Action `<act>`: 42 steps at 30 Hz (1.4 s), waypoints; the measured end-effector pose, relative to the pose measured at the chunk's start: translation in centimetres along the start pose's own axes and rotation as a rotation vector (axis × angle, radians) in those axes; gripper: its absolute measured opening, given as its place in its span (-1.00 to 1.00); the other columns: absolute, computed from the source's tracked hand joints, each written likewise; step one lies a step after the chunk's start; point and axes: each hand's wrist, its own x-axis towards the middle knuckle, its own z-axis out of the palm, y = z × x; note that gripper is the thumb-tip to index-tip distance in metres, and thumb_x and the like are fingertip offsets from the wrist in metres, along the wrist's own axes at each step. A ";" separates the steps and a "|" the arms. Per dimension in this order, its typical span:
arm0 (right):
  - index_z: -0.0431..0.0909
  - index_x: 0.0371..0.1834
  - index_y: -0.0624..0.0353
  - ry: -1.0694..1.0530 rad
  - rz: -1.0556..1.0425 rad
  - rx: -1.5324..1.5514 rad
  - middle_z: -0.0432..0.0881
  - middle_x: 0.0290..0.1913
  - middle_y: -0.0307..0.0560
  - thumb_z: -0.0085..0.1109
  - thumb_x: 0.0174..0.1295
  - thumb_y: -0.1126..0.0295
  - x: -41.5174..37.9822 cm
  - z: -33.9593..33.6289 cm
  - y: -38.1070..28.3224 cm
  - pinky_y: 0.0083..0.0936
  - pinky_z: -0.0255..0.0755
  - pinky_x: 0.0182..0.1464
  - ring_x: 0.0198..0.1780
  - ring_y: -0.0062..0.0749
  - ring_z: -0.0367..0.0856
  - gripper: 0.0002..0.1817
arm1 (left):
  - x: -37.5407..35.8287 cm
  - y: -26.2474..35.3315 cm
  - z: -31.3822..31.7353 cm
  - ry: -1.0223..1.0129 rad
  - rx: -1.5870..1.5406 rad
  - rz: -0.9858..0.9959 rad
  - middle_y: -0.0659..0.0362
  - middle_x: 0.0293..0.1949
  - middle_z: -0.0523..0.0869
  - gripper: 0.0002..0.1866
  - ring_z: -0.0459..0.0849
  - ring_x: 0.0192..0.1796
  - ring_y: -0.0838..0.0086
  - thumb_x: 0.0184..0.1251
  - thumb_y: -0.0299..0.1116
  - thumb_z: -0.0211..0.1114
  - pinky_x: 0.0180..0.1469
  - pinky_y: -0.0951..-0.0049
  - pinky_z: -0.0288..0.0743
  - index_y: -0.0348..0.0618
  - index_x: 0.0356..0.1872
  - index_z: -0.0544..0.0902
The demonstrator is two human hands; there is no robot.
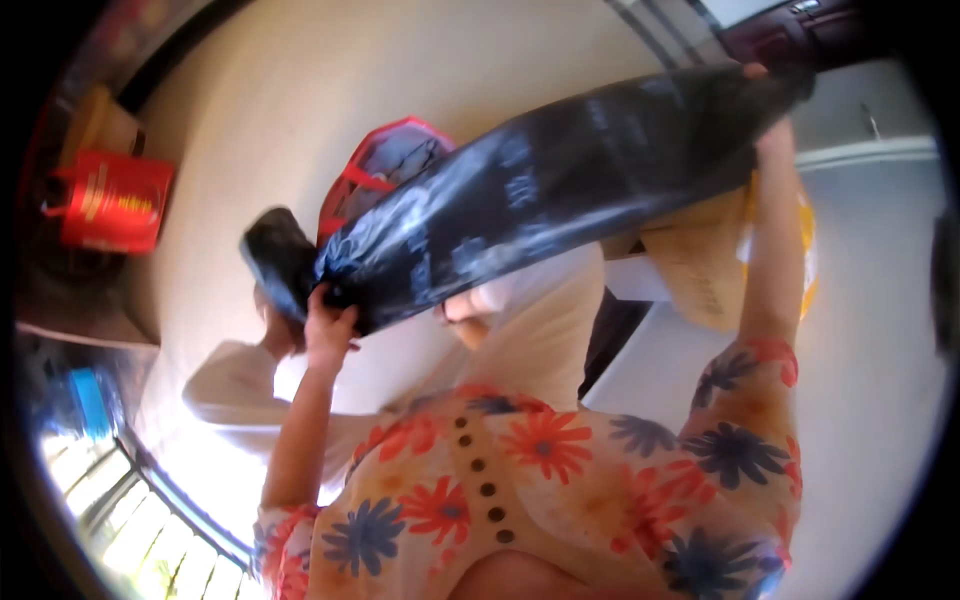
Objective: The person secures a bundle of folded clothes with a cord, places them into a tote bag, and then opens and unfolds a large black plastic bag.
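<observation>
A long black plastic bag (520, 190) with faint pale print stretches diagonally in front of me. At its gathered lower-left end, my left hand (330, 328) is closed around the bunched plastic, and a loose black flap (278, 258) sticks out past it. My right hand (768, 125) is raised to the upper right and grips the other end, partly hidden by the plastic. Behind the bag sits a red-rimmed container or bag (405, 150) with grey contents, partly covered in this view.
A brown bag with yellow edging (700, 265) stands below my right forearm. At the left are a red printed packet (118, 202) and a blue item (90, 402) near a barred window (165, 520). A white cabinet (860, 110) is at the upper right.
</observation>
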 end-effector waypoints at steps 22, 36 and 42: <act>0.35 0.07 0.20 0.113 -0.128 -0.250 0.43 0.06 -0.06 -0.11 0.18 0.11 -1.9 7.8 -6.9 -0.38 0.14 0.21 0.10 -0.23 0.35 -0.52 | 20.3 -25.5 -8.6 -0.048 -1.109 -0.585 0.14 -0.11 0.60 -0.58 0.56 -0.09 0.24 0.19 -0.02 0.12 -0.01 0.06 0.40 -0.08 -0.06 0.50; 0.46 -0.01 0.11 0.111 0.115 -0.167 0.47 0.05 -0.09 0.01 0.08 0.13 2.1 4.0 -8.5 -0.32 0.20 0.17 0.08 -0.24 0.38 -0.56 | 20.5 -22.6 -11.5 0.363 -0.552 -0.389 0.14 -0.33 0.56 -0.67 0.50 -0.29 0.44 0.13 -0.12 0.15 -0.18 0.41 0.37 -0.17 -0.25 0.52; 0.48 -0.02 0.10 0.155 0.083 -0.204 0.52 -0.01 -0.10 0.01 0.06 0.13 2.3 7.7 -7.6 -0.35 0.23 0.14 0.04 -0.22 0.43 -0.56 | 19.0 -12.6 -10.9 0.360 -0.498 -0.236 0.09 -0.38 0.58 -0.67 0.53 -0.34 0.38 0.00 -0.12 0.30 -0.26 0.44 0.42 -0.17 -0.33 0.58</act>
